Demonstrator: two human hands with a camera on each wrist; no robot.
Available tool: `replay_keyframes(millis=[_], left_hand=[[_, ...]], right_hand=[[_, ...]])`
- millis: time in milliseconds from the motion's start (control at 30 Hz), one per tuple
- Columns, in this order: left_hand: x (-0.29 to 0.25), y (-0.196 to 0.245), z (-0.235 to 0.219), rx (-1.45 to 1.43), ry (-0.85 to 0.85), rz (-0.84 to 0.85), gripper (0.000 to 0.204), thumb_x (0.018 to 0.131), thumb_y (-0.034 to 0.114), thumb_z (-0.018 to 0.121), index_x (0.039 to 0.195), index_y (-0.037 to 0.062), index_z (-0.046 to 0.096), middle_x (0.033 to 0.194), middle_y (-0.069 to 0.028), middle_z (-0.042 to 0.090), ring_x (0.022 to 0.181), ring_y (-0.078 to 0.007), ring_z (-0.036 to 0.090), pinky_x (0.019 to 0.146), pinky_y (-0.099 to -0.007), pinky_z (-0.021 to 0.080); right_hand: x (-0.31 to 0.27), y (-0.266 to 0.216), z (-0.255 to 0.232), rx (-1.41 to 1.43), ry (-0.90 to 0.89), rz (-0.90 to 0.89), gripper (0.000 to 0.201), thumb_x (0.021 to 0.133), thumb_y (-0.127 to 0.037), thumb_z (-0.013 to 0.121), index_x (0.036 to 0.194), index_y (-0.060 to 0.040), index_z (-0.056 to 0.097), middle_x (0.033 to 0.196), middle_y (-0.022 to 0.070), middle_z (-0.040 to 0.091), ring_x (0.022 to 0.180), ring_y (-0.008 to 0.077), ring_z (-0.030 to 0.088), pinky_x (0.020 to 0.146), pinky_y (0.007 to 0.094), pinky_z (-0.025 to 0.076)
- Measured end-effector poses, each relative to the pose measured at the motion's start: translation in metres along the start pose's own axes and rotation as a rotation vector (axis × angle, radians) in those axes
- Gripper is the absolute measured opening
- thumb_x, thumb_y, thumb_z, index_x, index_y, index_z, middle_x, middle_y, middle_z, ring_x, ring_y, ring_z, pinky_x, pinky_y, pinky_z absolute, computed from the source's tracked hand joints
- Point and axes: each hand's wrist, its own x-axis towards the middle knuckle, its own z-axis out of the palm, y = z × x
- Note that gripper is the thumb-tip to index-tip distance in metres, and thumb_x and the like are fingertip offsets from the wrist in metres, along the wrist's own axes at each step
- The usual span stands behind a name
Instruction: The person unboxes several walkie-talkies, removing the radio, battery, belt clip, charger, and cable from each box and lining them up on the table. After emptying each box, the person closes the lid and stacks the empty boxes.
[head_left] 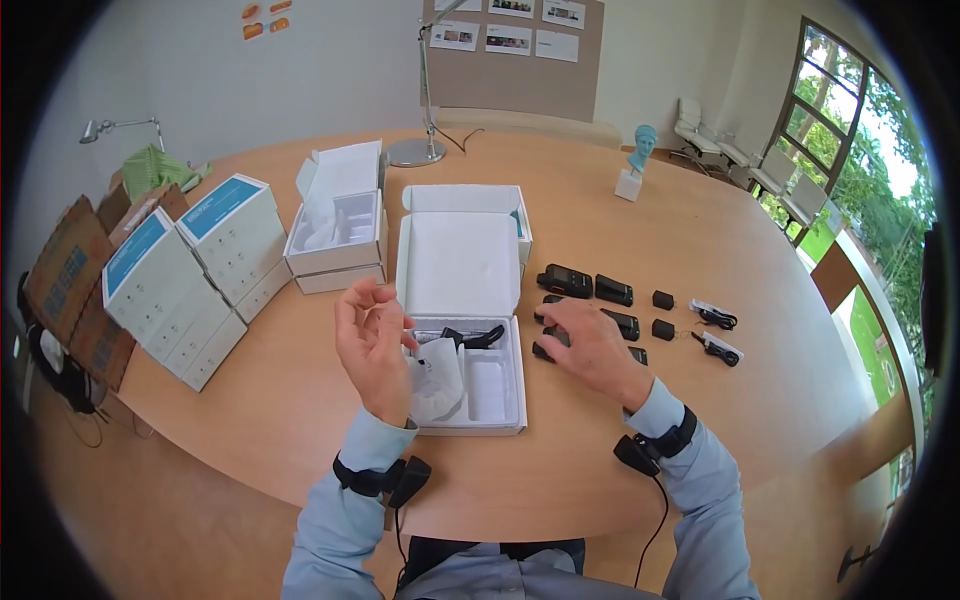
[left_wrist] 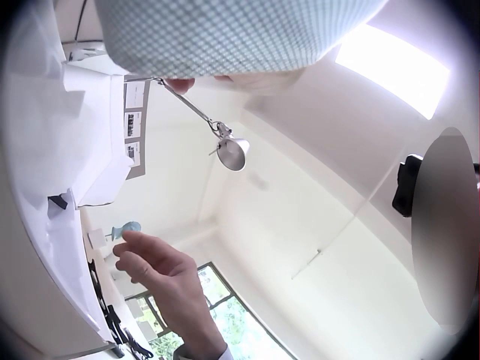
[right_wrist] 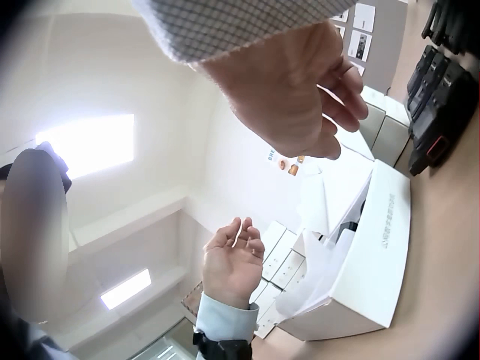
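My left hand (head_left: 372, 345) is raised over the left side of an open white box (head_left: 522, 400), palm turned inward and holding nothing. Inside the box a crumpled white plastic bag (head_left: 437, 382) covers part of the tray, and a black item (head_left: 483, 338) that looks like a strap or cable lies along its back. To the right of the box my right hand (head_left: 597, 350) hovers over a row of black two-way radios (head_left: 566, 281), partly hiding them. The right wrist view shows its fingers (right_wrist: 346, 112) loosely bent with nothing in them, and the radios (right_wrist: 442, 112) apart from it.
Black battery-like blocks (head_left: 614, 290), small black adapters (head_left: 663, 299) and bundled cables (head_left: 715, 315) lie farther right. Another open box (head_left: 340, 262) and closed boxes (head_left: 235, 240) stand at the left. A desk lamp base (head_left: 416, 153) and small bust (head_left: 643, 150) stand behind.
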Motion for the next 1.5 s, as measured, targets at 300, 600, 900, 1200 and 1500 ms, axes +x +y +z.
replay_keyframes(millis=[300, 600, 900, 1200, 1500], left_hand=[[0.010, -0.007, -0.006, 0.046, -0.112, -0.096, 0.026, 0.098, 0.004, 0.061, 0.123, 0.0004, 0.055, 0.092, -0.0030, 0.061, 0.064, -0.0067, 0.055, 0.052, -0.0211, 0.044], [0.004, 0.001, -0.006, 0.434, -0.700, -0.373, 0.015, 0.102, 0.013, 0.060, 0.094, 0.0014, 0.063, 0.067, -0.0018, 0.060, 0.054, -0.0076, 0.056, 0.045, -0.0229, 0.043], [0.002, -0.014, -0.015, 0.727, -0.969, -0.450, 0.029, 0.103, 0.019, 0.061, 0.087, -0.0049, 0.067, 0.070, -0.0061, 0.066, 0.054, -0.0129, 0.063, 0.051, -0.0285, 0.053], [0.005, -0.027, -0.026, 0.983, -1.136, -0.118, 0.034, 0.101, 0.022, 0.064, 0.082, -0.0057, 0.070, 0.065, -0.0105, 0.068, 0.054, -0.0171, 0.065, 0.052, -0.0324, 0.052], [-0.002, -0.012, -0.013, 0.971, -0.936, -0.075, 0.028, 0.091, 0.030, 0.072, 0.089, 0.0022, 0.073, 0.070, -0.0183, 0.068, 0.067, -0.0364, 0.066, 0.062, -0.0459, 0.050]], right_hand=[[0.053, -0.049, 0.068, 0.081, -0.150, -0.100, 0.025, 0.089, -0.010, 0.064, 0.114, -0.0055, 0.069, 0.112, 0.0125, 0.069, 0.101, 0.0353, 0.068, 0.086, 0.0457, 0.056], [0.085, -0.046, 0.087, 0.012, -0.465, -0.174, 0.028, 0.082, -0.017, 0.072, 0.105, -0.0028, 0.068, 0.112, 0.0211, 0.065, 0.102, 0.0393, 0.069, 0.086, 0.0494, 0.055], [0.091, -0.038, 0.098, -0.091, -0.453, -0.210, 0.036, 0.078, -0.016, 0.076, 0.108, 0.0022, 0.069, 0.115, 0.0231, 0.065, 0.099, 0.0406, 0.070, 0.083, 0.0482, 0.058], [0.035, -0.024, -0.019, 0.260, 0.083, -0.044, 0.036, 0.090, -0.018, 0.057, 0.123, -0.0042, 0.064, 0.113, 0.0196, 0.066, 0.102, 0.0393, 0.065, 0.089, 0.0447, 0.054], [-0.099, 0.111, -0.089, 0.592, 0.366, 0.682, 0.021, 0.084, -0.008, 0.068, 0.103, -0.0001, 0.065, 0.072, -0.0007, 0.056, 0.065, 0.0066, 0.054, 0.057, 0.0269, 0.042]])
